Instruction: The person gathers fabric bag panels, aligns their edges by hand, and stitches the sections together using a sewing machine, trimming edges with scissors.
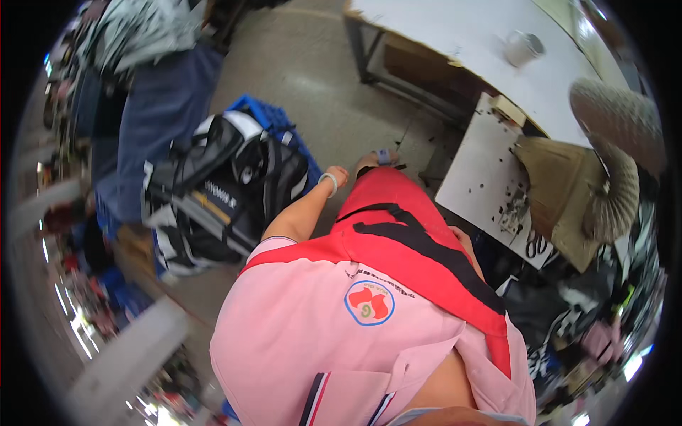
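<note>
My left hand [339, 176], with a pale bracelet at its wrist, hangs beside my red apron [383, 195]. Its fingers look curled in, and nothing shows in them. Close to it on the left, a pile of black, white and grey bags [234, 177] lies on a blue plastic crate [266, 112]. Only a part of my right hand [463, 240] shows at the right edge of the apron; its fingers are hidden. A black band of cloth [433, 248] runs across the apron.
At the upper right stands a white table [455, 28] bearing a mug [523, 48]. A lower white board [472, 170] carries dark scraps and scissors [536, 243], beside brown cardboard [558, 192] and a ribbed hose [614, 192]. Grey cloth pieces [145, 35] are heaped at the upper left.
</note>
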### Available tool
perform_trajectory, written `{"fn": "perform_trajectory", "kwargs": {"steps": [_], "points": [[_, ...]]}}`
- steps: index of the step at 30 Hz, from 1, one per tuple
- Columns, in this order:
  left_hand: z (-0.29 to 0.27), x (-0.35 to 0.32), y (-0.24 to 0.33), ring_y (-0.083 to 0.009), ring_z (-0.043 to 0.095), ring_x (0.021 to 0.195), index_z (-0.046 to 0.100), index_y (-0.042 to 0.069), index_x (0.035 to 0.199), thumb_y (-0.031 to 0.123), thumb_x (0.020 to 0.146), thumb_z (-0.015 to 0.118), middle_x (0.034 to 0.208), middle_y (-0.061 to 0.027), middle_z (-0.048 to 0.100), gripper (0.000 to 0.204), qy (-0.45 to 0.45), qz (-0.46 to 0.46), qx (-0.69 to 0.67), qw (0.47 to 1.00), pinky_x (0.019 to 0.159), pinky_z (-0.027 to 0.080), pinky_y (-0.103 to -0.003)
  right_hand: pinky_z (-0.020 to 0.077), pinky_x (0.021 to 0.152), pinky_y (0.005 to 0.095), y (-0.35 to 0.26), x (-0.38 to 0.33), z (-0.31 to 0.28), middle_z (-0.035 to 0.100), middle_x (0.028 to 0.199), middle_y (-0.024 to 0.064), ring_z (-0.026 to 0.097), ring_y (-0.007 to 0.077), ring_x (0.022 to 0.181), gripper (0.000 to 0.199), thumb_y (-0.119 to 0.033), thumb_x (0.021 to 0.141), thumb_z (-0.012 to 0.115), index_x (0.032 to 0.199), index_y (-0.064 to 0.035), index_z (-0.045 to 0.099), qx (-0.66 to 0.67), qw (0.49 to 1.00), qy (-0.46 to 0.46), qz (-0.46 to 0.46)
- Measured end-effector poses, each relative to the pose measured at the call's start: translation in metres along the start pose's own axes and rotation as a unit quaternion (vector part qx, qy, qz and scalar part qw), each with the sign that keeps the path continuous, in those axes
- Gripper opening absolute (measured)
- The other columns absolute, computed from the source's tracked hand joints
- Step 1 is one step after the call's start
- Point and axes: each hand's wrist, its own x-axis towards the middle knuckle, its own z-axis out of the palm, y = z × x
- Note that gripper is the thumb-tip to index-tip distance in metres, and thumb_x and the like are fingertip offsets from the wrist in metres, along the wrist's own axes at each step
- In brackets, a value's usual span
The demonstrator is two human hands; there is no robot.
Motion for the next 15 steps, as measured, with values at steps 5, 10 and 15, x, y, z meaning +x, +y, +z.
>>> {"fn": "perform_trajectory", "kwargs": {"steps": [5, 10, 15], "points": [[0.040, -0.117, -0.170, -0.0220, 0.066, 0.067, 0.073, 0.007, 0.090, 0.010, 0.080, 0.062, 0.083, -0.0106, 0.071, 0.015, 0.111, -0.076, 0.001, 0.991, 0.064, 0.055, -0.035, 0.0490, 0.071, 0.0242, 0.014, 0.028, 0.022, 0.067, 0.086, 0.0007, 0.060, 0.0081, 0.077, 0.017, -0.014, 0.092, 0.063, 0.103, -0.0021, 0.067, -0.161, 0.980, -0.097, 0.059], [0.062, -0.203, -0.267, -0.0217, 0.064, 0.062, 0.071, 0.006, 0.088, 0.009, 0.084, 0.057, 0.076, -0.0096, 0.069, 0.015, 0.112, -0.132, -0.135, 0.976, 0.057, 0.052, -0.036, 0.0486, 0.066, 0.0240, 0.008, 0.086, 0.078, 0.067, 0.082, 0.0003, 0.060, 0.0083, 0.073, 0.017, -0.013, 0.090, 0.059, 0.100, -0.0018, 0.067, -0.401, 0.890, -0.211, 0.048], [0.037, -0.220, -0.323, -0.0140, 0.062, 0.060, 0.067, 0.009, 0.096, 0.007, 0.086, 0.054, 0.078, -0.0038, 0.067, 0.017, 0.212, -0.188, -0.361, 0.888, 0.050, 0.047, -0.028, 0.0429, 0.057, 0.0223, 0.000, 0.144, 0.158, 0.064, 0.079, -0.0006, 0.057, 0.0075, 0.067, 0.019, -0.015, 0.092, 0.058, 0.104, -0.0032, 0.065, -0.491, 0.839, -0.234, 0.023]]}}
